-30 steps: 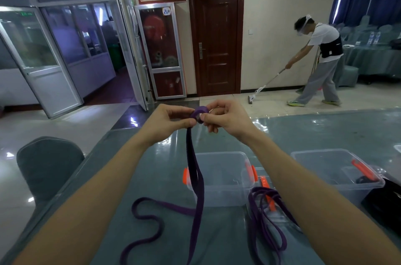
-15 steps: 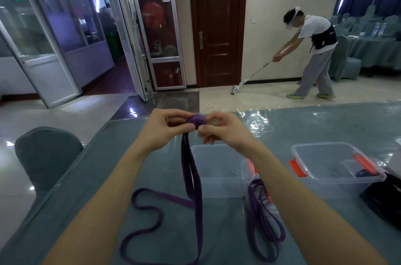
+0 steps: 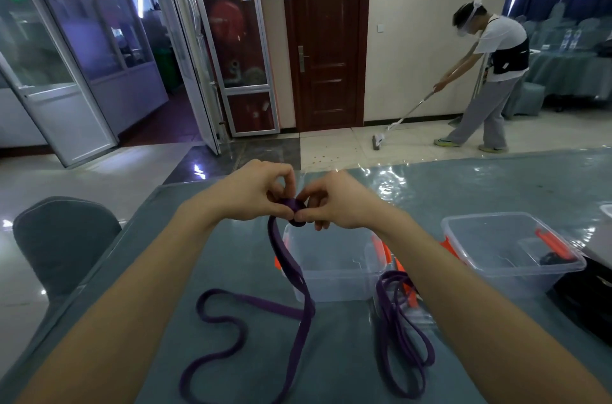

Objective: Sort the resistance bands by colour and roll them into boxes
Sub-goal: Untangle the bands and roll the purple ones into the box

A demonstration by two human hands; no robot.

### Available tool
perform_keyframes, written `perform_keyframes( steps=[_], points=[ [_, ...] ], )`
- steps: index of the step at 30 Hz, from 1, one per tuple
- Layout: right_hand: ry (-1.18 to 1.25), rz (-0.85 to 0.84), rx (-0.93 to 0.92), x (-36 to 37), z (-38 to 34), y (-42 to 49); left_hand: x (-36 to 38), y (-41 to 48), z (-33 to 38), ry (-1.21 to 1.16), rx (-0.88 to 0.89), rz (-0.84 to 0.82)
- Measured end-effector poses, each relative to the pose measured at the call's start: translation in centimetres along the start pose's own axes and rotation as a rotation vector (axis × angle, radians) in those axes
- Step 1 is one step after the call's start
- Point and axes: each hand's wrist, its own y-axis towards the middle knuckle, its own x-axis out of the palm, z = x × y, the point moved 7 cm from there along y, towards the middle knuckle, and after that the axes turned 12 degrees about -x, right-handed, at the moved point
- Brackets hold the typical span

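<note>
My left hand (image 3: 255, 191) and my right hand (image 3: 334, 198) meet above the table, both pinching a small rolled end of a purple resistance band (image 3: 291, 271). The unrolled length of that band hangs down and lies in loops on the teal tabletop. A second, thinner purple band (image 3: 404, 340) lies in a loose tangle to the right, partly under my right forearm. Behind the hands stands a clear plastic box (image 3: 334, 281) with orange clips. Another clear box (image 3: 510, 258) at the right holds a dark item I cannot make out.
The table (image 3: 480, 191) has a glossy teal cover. A grey chair (image 3: 63, 241) stands at its left edge. A black object (image 3: 589, 301) lies at the far right. A person (image 3: 490, 72) sweeps the floor beyond the table, near a brown door.
The view has tilted down a little and the hands have sunk toward the box while turning the rolled end. The sweeping person has moved the broom to the left.
</note>
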Motion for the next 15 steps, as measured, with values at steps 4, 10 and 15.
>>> perform_keyframes(
  steps=[4,10,15],
  points=[
    [0.047,0.085,-0.04,-0.8,0.3,-0.1,-0.3,0.2,-0.9,-0.155,0.04,0.061],
    [0.348,0.392,-0.112,-2.0,0.4,-0.5,0.8,-0.3,-4.2,-0.818,0.004,0.258],
    [0.704,0.569,-0.093,-0.3,1.4,-0.6,4.3,-0.3,-5.6,-1.116,-0.066,0.335]
  ],
)
